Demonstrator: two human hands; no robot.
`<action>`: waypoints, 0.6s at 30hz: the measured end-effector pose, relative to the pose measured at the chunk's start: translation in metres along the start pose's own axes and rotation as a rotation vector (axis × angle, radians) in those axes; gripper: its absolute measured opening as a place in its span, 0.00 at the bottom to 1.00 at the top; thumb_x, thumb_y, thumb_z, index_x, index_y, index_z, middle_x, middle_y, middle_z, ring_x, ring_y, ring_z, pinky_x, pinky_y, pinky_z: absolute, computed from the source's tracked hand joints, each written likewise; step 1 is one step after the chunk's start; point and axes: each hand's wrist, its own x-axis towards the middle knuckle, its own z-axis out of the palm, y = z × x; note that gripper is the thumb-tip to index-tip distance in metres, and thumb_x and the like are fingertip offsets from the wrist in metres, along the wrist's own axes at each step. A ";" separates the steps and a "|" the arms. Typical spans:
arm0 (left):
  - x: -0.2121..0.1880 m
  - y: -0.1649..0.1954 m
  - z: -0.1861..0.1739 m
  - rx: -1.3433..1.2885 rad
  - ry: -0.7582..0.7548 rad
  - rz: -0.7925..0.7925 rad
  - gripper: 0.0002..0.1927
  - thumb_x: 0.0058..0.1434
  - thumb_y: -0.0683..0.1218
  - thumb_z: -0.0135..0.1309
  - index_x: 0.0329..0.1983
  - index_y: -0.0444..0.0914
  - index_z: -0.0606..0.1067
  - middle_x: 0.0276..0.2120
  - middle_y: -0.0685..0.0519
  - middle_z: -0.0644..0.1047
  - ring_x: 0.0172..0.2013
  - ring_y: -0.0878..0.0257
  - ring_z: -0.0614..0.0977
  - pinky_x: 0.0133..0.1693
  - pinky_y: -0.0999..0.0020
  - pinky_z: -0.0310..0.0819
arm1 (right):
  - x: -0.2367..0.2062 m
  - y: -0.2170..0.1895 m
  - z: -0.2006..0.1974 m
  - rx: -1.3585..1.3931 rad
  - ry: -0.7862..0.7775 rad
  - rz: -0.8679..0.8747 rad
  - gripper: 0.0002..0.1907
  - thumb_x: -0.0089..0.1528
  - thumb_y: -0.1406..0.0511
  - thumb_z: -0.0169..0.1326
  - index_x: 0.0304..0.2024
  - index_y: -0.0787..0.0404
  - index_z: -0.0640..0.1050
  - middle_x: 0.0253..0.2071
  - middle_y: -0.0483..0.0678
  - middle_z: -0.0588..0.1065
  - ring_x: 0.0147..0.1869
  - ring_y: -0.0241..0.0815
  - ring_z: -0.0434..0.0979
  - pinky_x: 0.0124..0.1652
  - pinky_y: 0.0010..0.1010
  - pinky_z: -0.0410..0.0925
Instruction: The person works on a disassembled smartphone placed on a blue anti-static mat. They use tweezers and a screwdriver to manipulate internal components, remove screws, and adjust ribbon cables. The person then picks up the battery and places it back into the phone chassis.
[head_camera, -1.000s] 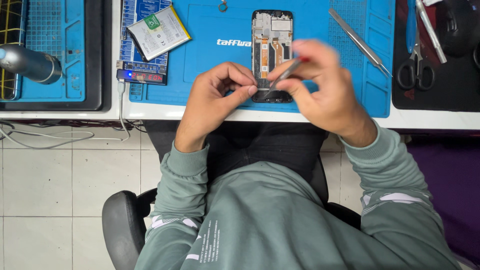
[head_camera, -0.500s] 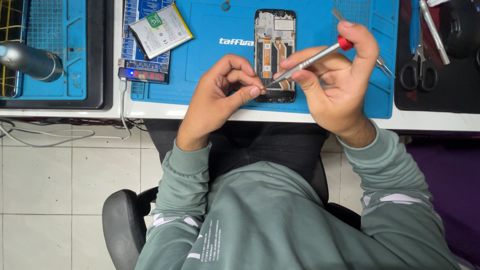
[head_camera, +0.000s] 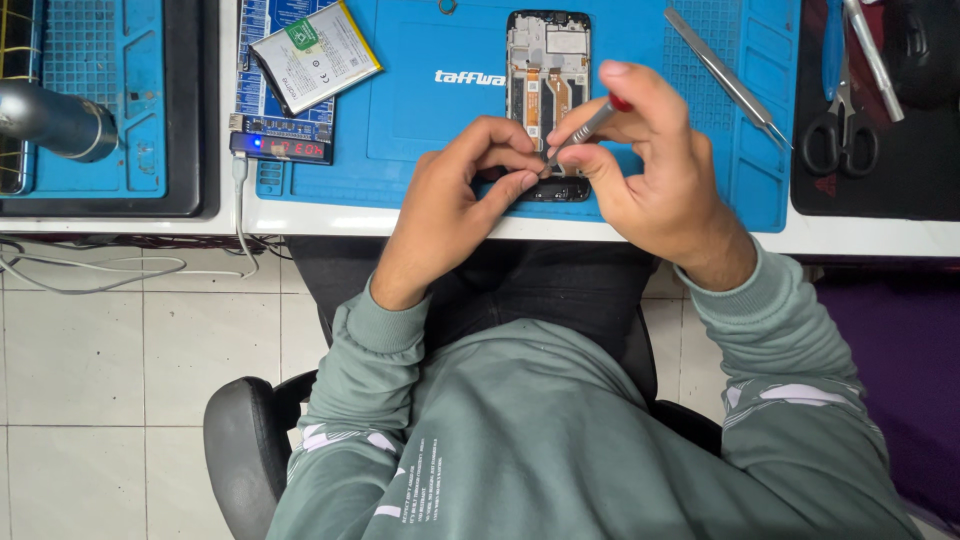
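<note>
Right hand (head_camera: 655, 175) pinches a slim screwdriver (head_camera: 585, 130) slanting down-left onto the near end of the opened phone (head_camera: 548, 90), whose long axis runs away from the person; left hand (head_camera: 455, 195) fingers pressed there.

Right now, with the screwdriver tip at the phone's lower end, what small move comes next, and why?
Probably seat the screwdriver tip squarely, then twist. The right hand holds it slanted over the opened phone, and the left hand pinches beside the tip, steadying that end.
</note>
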 end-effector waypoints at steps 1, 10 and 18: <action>0.001 0.001 0.000 0.034 -0.007 0.005 0.11 0.69 0.35 0.57 0.51 0.32 0.70 0.44 0.50 0.83 0.50 0.63 0.87 0.52 0.70 0.82 | 0.000 0.000 0.000 -0.015 -0.011 0.004 0.34 0.74 0.78 0.56 0.73 0.60 0.52 0.46 0.58 0.79 0.49 0.46 0.86 0.50 0.29 0.79; 0.001 0.006 -0.001 0.219 -0.026 0.070 0.11 0.68 0.33 0.53 0.51 0.32 0.69 0.46 0.49 0.82 0.50 0.59 0.87 0.50 0.69 0.80 | 0.002 0.002 0.004 -0.069 -0.056 0.029 0.32 0.73 0.78 0.56 0.73 0.59 0.55 0.47 0.55 0.79 0.53 0.48 0.85 0.54 0.32 0.79; 0.001 0.004 -0.001 0.315 -0.024 0.057 0.12 0.67 0.34 0.54 0.53 0.34 0.69 0.44 0.51 0.83 0.47 0.56 0.85 0.44 0.66 0.79 | 0.006 0.001 0.007 -0.043 -0.080 0.040 0.31 0.72 0.77 0.57 0.72 0.60 0.58 0.50 0.54 0.78 0.49 0.44 0.84 0.49 0.29 0.79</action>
